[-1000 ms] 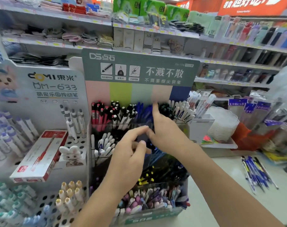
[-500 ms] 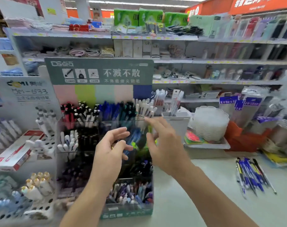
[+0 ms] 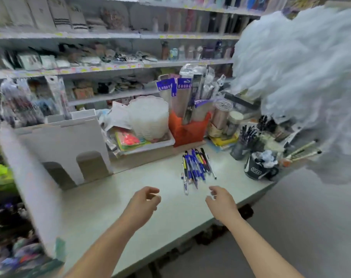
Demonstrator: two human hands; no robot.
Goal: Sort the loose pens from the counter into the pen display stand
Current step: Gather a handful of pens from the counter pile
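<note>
Reaching with both grips, left hand (image 3: 143, 199) and right hand (image 3: 220, 199), loose, empty; pens (image 3: 196, 165) wait on counter (image 3: 114, 201); I judge lots left.

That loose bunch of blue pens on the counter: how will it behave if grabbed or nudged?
The loose bunch of mostly blue pens lies as thin, round, separate barrels, so a nudge would probably roll or fan them across the smooth pale counter. They look stiff and light. A one-hand grab may drop a few.

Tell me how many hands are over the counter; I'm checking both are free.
2. The left hand and right hand both hover empty above the counter, just short of the loose pens.
</note>
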